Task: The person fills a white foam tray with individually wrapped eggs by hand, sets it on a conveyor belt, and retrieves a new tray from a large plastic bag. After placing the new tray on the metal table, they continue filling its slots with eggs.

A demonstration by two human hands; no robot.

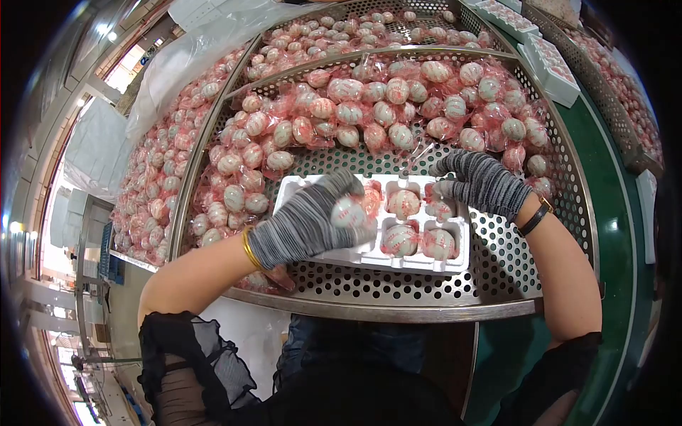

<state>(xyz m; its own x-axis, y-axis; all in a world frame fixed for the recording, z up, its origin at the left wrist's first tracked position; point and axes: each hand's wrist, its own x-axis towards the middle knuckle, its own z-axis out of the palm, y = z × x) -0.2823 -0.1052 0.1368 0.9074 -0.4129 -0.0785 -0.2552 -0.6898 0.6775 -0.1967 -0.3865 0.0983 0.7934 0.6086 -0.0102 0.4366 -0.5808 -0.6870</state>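
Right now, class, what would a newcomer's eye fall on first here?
Probably the film-wrapped eggs heaped across the far part of the perforated metal tray. Then, nearer, the left hand, gloved in stripes, holding an egg over the white box, with the right hand at its far right corner.

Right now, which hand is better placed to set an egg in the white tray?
Left, I'd say: the left hand holds an egg over the white tray. The right hand is at the tray's far right corner; whether it grips anything is unclear.
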